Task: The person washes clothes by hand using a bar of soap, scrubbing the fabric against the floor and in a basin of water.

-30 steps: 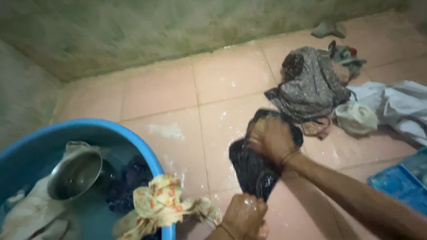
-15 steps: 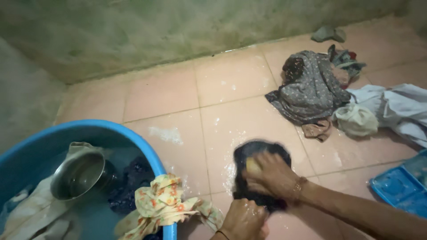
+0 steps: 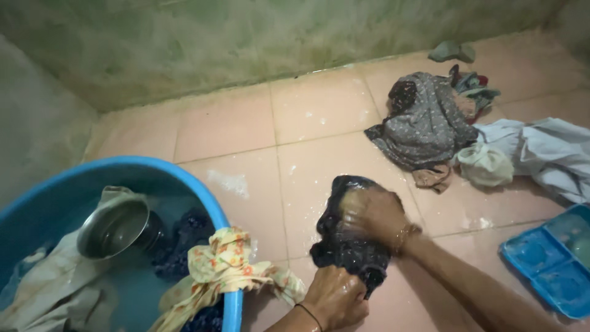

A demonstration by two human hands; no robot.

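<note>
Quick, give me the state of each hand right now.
Left hand: closed on the lower end of the dark wet garment.
Right hand: pressed down on the same garment, fingers curled over it.

We've only got one view, worn on the head, looking steeply down and close at the pink tiled floor (image 3: 319, 117). Round blue plastic tub (image 3: 215, 203) sits at 8 o'clock, stained green wall (image 3: 246, 43) at 12.

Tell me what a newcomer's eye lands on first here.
First, the dark wet garment on the pink tiled floor, gripped by the right hand on top and the left hand at its near end. Next, the blue tub at left, holding a steel pot, with a floral cloth draped over its rim.
</note>
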